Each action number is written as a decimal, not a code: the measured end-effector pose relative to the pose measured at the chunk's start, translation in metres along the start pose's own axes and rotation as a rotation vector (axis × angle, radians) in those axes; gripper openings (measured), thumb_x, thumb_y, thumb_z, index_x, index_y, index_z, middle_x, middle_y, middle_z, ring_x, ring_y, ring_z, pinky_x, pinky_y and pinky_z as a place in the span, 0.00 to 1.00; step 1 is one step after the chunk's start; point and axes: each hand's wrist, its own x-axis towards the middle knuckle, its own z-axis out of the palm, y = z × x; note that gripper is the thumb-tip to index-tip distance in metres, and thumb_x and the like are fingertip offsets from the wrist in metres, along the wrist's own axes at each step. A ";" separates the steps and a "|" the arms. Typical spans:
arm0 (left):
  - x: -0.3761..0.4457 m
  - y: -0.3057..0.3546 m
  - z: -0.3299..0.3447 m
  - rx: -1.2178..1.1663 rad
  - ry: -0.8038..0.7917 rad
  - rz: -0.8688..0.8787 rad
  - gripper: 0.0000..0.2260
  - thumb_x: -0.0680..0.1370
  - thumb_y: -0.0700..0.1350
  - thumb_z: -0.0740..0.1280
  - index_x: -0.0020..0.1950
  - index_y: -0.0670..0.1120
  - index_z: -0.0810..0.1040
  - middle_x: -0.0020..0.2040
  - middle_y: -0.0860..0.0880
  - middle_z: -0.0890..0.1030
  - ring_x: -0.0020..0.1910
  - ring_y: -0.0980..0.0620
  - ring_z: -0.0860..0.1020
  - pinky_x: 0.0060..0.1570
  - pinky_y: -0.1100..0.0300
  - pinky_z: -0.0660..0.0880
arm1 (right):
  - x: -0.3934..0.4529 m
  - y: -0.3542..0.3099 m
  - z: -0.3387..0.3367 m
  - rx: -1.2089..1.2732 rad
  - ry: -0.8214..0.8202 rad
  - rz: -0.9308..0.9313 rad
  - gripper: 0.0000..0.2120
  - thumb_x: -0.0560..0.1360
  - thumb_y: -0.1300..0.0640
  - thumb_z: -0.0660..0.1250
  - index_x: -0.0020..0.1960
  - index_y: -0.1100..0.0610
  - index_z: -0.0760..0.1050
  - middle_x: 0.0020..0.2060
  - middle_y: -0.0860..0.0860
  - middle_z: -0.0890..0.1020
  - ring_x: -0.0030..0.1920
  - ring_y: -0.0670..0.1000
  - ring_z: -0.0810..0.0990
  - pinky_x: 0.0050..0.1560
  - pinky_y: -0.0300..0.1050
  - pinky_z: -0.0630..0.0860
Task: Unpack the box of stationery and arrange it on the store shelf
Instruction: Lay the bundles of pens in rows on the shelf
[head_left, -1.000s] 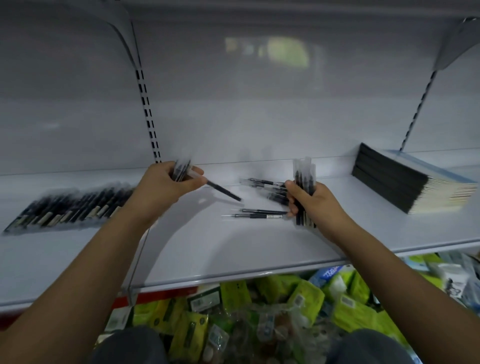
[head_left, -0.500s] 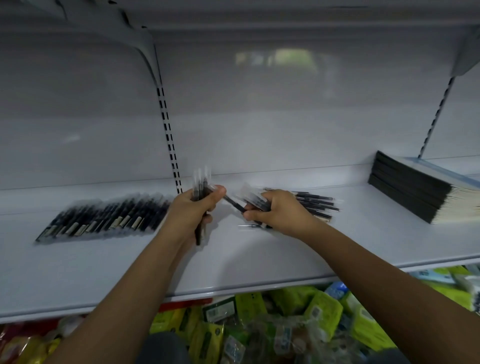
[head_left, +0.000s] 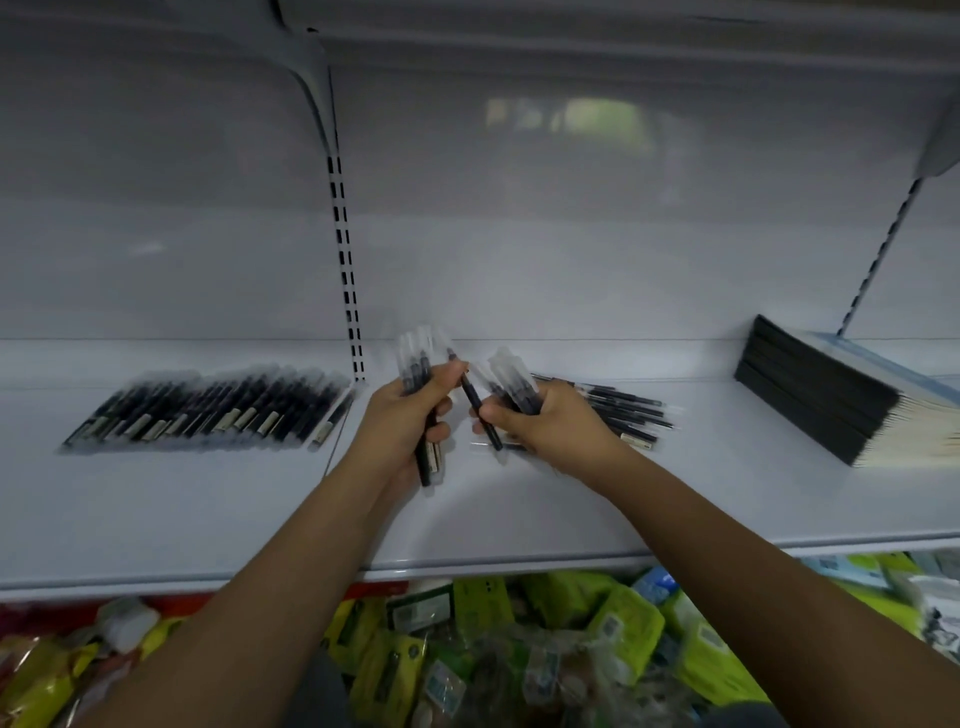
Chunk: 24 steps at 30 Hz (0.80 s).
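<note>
While we work along the white metal store shelf (head_left: 218, 525), a tidy row of black pens in clear plastic sleeves (head_left: 208, 413) already lies at its left end. Our left hand (head_left: 405, 423) grips an upright bundle of the same sleeved pens (head_left: 423, 415). Our right hand (head_left: 540, 421) clasps a second bundle (head_left: 506, 382) and pinches one loose pen (head_left: 475, 402) between thumb and forefinger. Behind it, a loose heap of pens (head_left: 628, 415) rests on the shelf, and a slanted stack of black-spined notebooks (head_left: 831, 405) stands far right. We judge the pens light and stiff, their sleeves slippery, so holding them mid-barrel should stop them fanning out. Pale labels show on the sleeves, but their print is too blurred to read.
</note>
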 end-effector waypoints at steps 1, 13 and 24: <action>0.001 0.002 0.000 0.018 0.020 0.015 0.15 0.70 0.52 0.75 0.50 0.43 0.85 0.47 0.45 0.75 0.33 0.58 0.69 0.24 0.67 0.64 | 0.001 0.002 -0.004 -0.059 0.041 0.000 0.10 0.75 0.48 0.71 0.42 0.54 0.83 0.35 0.52 0.84 0.36 0.48 0.81 0.39 0.39 0.73; -0.001 0.010 0.001 0.494 0.159 0.200 0.09 0.77 0.52 0.71 0.44 0.47 0.77 0.37 0.50 0.80 0.37 0.53 0.79 0.40 0.60 0.77 | 0.020 0.031 -0.045 -0.913 -0.029 -0.002 0.14 0.74 0.45 0.71 0.36 0.50 0.70 0.32 0.43 0.72 0.39 0.49 0.73 0.37 0.44 0.67; 0.018 0.007 0.010 1.170 -0.145 0.004 0.12 0.69 0.51 0.79 0.40 0.46 0.80 0.31 0.50 0.80 0.27 0.54 0.76 0.34 0.63 0.72 | 0.011 0.032 -0.065 -0.648 0.277 0.052 0.11 0.76 0.50 0.67 0.50 0.56 0.69 0.35 0.49 0.76 0.35 0.50 0.74 0.33 0.45 0.68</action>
